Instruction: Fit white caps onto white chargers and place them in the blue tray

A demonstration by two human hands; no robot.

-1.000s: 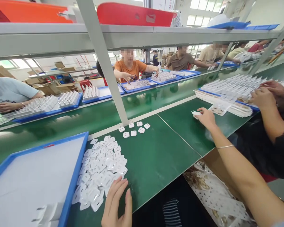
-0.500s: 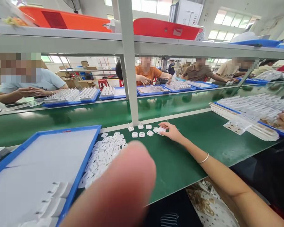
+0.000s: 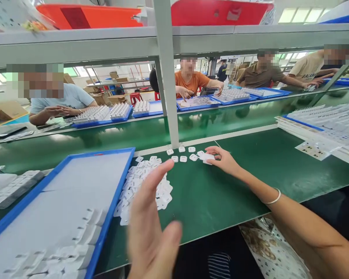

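My left hand (image 3: 152, 221) is raised close to the camera, slightly blurred, with thumb and fingers apart and nothing seen between them. Behind it on the green table lies a heap of small white plastic plates (image 3: 145, 174), partly hidden by the hand. Farther right, my right hand (image 3: 222, 159) is at the table surface, thumb and fingertips closed on a white plastic piece (image 3: 208, 158). Just left of those fingertips, several white square plates (image 3: 183, 159) with dark slots are laid out in two short rows.
A blue-rimmed tray (image 3: 122, 176) on the left carries white parts with metal pins (image 3: 88, 232). White blocks (image 3: 16, 190) lie beyond it. To the right are stacked sheets and a loaded tray (image 3: 314, 124). A post (image 3: 166, 77) rises at the table's back edge; co-workers (image 3: 192, 81) sit opposite.
My left hand has drawn back from in front of the camera, so its spread thumb and fingers now show. The view has shifted and tilted down; my right hand stays beside the rows.
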